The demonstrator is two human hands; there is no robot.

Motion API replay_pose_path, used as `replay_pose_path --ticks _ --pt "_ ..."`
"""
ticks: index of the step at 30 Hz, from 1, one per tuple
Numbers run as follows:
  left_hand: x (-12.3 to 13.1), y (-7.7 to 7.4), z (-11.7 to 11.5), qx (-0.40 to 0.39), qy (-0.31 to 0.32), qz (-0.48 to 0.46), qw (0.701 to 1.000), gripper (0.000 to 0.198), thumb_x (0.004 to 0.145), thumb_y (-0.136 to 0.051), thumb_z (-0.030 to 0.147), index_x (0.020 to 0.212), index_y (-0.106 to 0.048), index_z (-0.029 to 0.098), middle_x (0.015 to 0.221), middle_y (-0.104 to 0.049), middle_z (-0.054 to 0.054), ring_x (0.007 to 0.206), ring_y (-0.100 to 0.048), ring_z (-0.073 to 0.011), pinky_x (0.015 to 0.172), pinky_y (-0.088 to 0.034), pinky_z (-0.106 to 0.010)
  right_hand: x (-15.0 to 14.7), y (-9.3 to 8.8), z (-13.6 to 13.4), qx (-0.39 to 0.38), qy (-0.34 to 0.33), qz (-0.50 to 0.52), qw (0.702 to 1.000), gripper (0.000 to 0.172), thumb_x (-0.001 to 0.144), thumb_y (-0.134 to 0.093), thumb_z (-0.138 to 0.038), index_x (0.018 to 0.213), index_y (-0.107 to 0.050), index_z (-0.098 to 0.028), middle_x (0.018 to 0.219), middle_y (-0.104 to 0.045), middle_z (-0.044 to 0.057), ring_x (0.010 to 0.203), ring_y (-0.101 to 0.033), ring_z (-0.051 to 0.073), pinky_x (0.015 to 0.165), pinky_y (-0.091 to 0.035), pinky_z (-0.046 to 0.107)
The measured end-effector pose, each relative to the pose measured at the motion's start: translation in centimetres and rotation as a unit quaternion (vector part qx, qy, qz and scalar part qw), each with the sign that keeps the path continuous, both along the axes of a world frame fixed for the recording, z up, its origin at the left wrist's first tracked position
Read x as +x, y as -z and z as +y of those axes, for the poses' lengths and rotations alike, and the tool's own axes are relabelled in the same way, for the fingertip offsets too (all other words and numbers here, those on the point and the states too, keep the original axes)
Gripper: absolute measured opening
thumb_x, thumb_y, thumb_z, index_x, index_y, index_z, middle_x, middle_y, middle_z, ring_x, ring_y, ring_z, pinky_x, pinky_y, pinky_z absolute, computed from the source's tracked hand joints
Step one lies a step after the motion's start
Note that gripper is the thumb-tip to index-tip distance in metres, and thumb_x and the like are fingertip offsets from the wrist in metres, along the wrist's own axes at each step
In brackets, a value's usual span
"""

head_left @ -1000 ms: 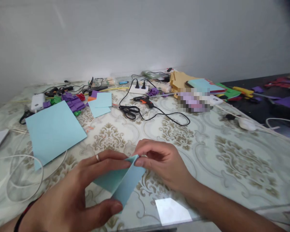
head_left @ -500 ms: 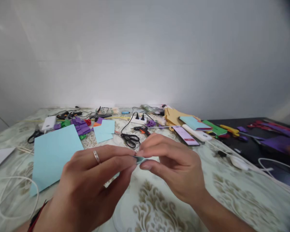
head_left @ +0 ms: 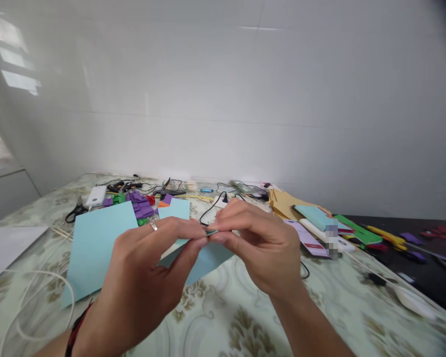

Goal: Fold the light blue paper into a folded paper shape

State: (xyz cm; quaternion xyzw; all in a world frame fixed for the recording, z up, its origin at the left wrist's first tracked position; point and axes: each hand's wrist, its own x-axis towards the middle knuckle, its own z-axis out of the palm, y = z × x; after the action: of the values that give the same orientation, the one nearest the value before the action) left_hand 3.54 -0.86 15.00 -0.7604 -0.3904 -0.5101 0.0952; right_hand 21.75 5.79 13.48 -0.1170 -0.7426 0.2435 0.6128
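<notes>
My left hand (head_left: 144,267), with a ring on one finger, pinches a light blue piece of paper (head_left: 208,264) between thumb and fingers. Opposite it, my right hand (head_left: 263,243) grips the same paper, and the fingertips of both hands nearly meet along its upper edge. The paper is held above the table, its shaded face showing below my fingers; much of it is hidden. To the left lies a large light blue sheet (head_left: 100,248). Behind my hands is a smaller light blue piece (head_left: 176,208).
Purple folded paper pieces (head_left: 139,203), scissors (head_left: 76,210) and a white power bank (head_left: 96,196) lie at the back left. On the right are a phone (head_left: 308,238), yellow envelopes (head_left: 297,203), green paper (head_left: 357,230) and a yellow cutter (head_left: 386,237). White cable (head_left: 72,297) loops at the left.
The view has shifted, so the table's things sit lower and farther right. The paper now shows a broad face below my fingers, where before mainly a narrow folded edge showed.
</notes>
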Motion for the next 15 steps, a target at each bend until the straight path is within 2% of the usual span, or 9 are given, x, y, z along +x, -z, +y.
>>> replay_pose_path --ticks 7,11,13,15 --pt "0.3 0.5 0.3 0.000 -0.003 0.033 0.999 0.008 0.099 -0.067 0.021 0.097 -0.066 0.028 0.088 -0.081 0.007 0.076 -0.078 -0.0127 0.071 -0.060 -0.022 0.8 0.2 0.0 -0.005 -0.014 -0.015 1.000 0.019 0.089 -0.080 -0.014 0.096 -0.082 -0.031 0.084 -0.075 -0.001 0.076 -0.064 0.016 0.074 -0.050 0.036" --pt "0.1 -0.3 1.0 -0.040 0.027 0.023 0.999 0.005 0.098 -0.068 0.024 0.101 -0.066 0.028 0.088 -0.080 0.006 0.072 -0.076 -0.0130 0.065 -0.059 -0.022 0.9 -0.8 0.0 -0.010 -0.014 -0.021 1.000 0.014 0.091 -0.078 -0.015 0.092 -0.080 -0.029 0.083 -0.074 -0.001 0.076 -0.063 0.016 0.073 -0.050 0.035" --pt "-0.1 -1.1 1.3 -0.079 0.048 0.020 0.995 0.019 0.096 -0.070 0.028 0.114 -0.065 0.028 0.099 -0.080 0.003 0.083 -0.078 -0.0159 0.074 -0.061 -0.025 0.8 -1.5 0.0 -0.022 -0.006 -0.014 1.000 0.011 0.092 -0.076 -0.017 0.089 -0.078 -0.028 0.082 -0.073 -0.001 0.076 -0.063 0.016 0.072 -0.050 0.034" --pt "-0.4 -1.9 1.7 -0.109 0.064 0.052 0.991 0.035 0.094 -0.072 0.033 0.127 -0.063 0.028 0.117 -0.078 -0.002 0.105 -0.076 -0.0211 0.090 -0.062 -0.033 0.8 -2.3 0.0 -0.039 0.003 0.002 0.999 0.010 0.093 -0.075 -0.019 0.088 -0.077 -0.027 0.084 -0.072 0.000 0.079 -0.063 0.016 0.074 -0.052 0.034"
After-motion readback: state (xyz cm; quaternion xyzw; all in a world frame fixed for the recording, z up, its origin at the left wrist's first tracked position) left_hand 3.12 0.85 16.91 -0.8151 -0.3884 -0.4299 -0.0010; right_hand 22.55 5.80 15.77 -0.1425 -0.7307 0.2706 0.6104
